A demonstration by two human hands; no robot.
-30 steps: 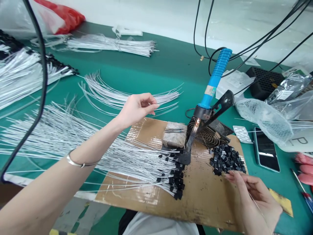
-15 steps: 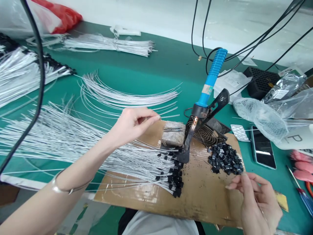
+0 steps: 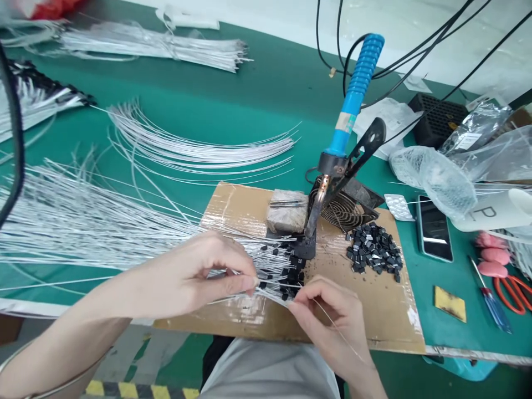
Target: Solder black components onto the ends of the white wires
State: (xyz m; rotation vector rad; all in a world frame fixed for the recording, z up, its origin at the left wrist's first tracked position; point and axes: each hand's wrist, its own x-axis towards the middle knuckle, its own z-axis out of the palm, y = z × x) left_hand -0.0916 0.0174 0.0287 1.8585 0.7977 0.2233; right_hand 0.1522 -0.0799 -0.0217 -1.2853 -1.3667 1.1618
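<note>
Pinching narrowly, left hand [image 3: 203,277] on white wire [image 3: 277,284], right hand [image 3: 343,313] on thin strand [image 3: 336,328].

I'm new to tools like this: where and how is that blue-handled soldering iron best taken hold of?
Probably by its ribbed blue handle, from the near side: it slants upward, rising past the black bracket, and away from the bare metal shaft below, which might be hot.

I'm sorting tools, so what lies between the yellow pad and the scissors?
The blue-handled tool lies between the yellow pad and scissors, in the head view.
</note>
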